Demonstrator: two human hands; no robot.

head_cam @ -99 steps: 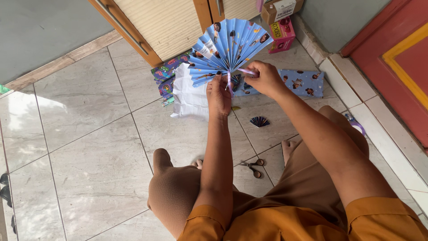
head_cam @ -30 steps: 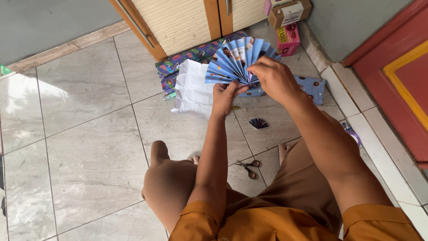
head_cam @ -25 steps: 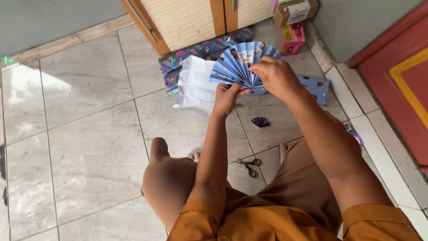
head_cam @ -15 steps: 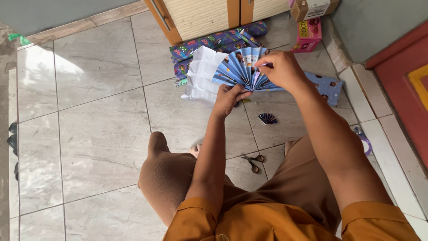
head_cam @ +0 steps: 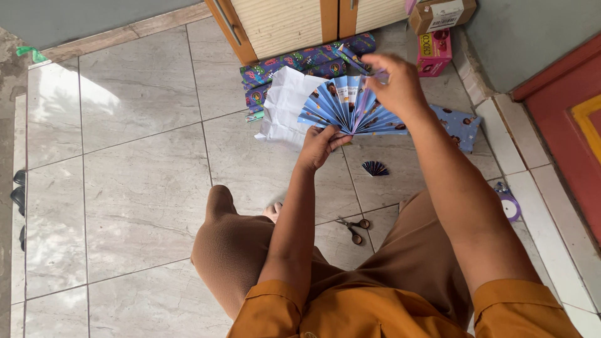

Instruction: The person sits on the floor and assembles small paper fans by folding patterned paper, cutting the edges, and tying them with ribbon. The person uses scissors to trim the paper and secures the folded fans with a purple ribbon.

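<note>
Fingertips of the left hand (head_cam: 318, 147) pinch the narrow base of a pleated blue paper fan (head_cam: 350, 111), where the folds gather to a point. The right hand (head_cam: 397, 84) is closed on the fan's upper right edge, thumb and fingers clamped over the outermost pleats, so the fan stands spread between the two hands, held up above the tiled floor (head_cam: 144, 181). The fan's paper is blue with small printed figures.

Behind the fan lies a crumpled white sheet of paper (head_cam: 285, 103), and past that rolls of patterned gift wrap (head_cam: 294, 66) rest against the foot of a wooden cabinet (head_cam: 282, 25). A flat piece of the same blue paper (head_cam: 460, 125) lies under the right forearm. A much smaller folded fan (head_cam: 375, 168) sits on the tile below the hands, and scissors (head_cam: 354, 228) lie near the person's knee. A pink box (head_cam: 434, 53) and a cardboard box (head_cam: 441, 14) stand by the wall; at the right edge is what looks like a roll of tape (head_cam: 508, 203).
</note>
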